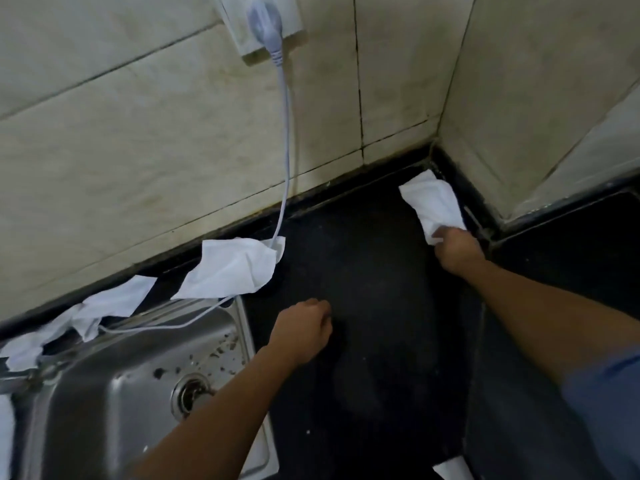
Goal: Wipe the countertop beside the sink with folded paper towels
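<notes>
Right hand [457, 249] grips the folded white paper towel [431, 204] pushed into the dark stone countertop's [363, 271] back corner to reach grime, while the empty, loosely curled left hand [301, 329] braces beside the steel sink [114, 393].

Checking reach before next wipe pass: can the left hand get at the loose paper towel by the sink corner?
Probably yes. The left hand looks empty, with only bare countertop up to the paper towel. The cord lies on the towel's far corner and might snag.
</notes>
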A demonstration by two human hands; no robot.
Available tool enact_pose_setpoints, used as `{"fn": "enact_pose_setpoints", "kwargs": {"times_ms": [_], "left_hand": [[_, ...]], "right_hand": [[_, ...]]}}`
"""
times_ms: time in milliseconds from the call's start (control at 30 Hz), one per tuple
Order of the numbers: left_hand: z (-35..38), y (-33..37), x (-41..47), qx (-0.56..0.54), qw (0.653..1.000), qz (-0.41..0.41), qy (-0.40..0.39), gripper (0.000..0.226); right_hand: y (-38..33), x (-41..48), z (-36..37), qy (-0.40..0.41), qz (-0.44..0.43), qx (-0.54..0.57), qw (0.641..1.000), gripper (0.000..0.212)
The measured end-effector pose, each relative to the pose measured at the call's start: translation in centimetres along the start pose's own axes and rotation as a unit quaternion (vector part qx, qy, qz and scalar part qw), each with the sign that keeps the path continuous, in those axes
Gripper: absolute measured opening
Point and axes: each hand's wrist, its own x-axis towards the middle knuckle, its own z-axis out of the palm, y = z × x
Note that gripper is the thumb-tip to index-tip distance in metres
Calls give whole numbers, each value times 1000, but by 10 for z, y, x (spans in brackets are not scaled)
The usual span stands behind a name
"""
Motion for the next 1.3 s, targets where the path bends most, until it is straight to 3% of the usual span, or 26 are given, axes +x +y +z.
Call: {"fn": "enact_pose_setpoints", "kwargs": {"times_ms": [233, 533, 700, 867, 1000, 1100, 1300], "left_hand": [[-4, -32, -1, -32, 999, -4, 17, 21], [22, -58, -35, -35, 999, 3, -22, 18], [44, -52, -50, -35, 998, 7, -50, 21], [50, -44, -47, -54, 998, 5, -38, 21], [47, -41, -38, -56, 998, 6, -30, 21], [43, -40, -27, -53, 998, 7, -30, 20], [32, -26, 10, -61, 998, 21, -21, 17]], "right_hand": [[-46, -98, 25, -25, -122, 67, 990, 23], [-38, -205, 123, -134, -129, 16, 982, 27], [-40, -205, 112, -175, -129, -13, 976, 38], [-48, -149, 69, 7, -84, -39, 996, 25], [-57, -125, 75, -18, -26, -80, 996, 31], [-58, -126, 84, -29, -19, -52, 998, 23], [-22, -126, 49, 81, -28, 79, 993, 22]]}}
